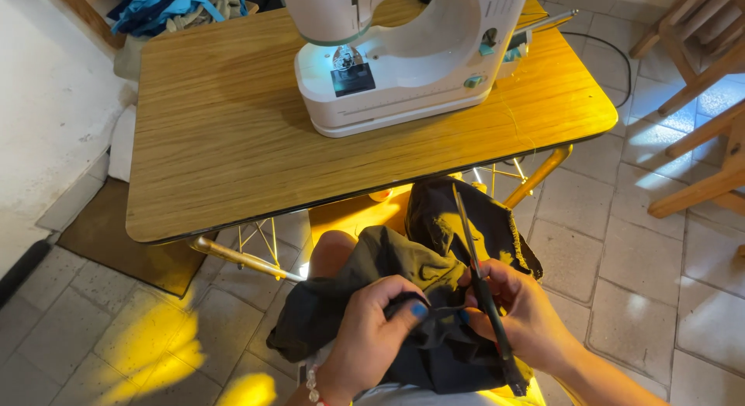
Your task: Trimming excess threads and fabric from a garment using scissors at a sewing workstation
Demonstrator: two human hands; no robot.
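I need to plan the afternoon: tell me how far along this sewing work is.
Done: nothing finished can be seen, and no fabric lies under the needle of the white sewing machine on the wooden table. In hand: the left hand pinches dark fabric in the lap while the right hand holds scissors at it. Left: any stitching.

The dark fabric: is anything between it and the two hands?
Nothing visible. The left hand pinches the dark fabric directly. The right hand touches it too while holding scissors, whose blades point up over the cloth.
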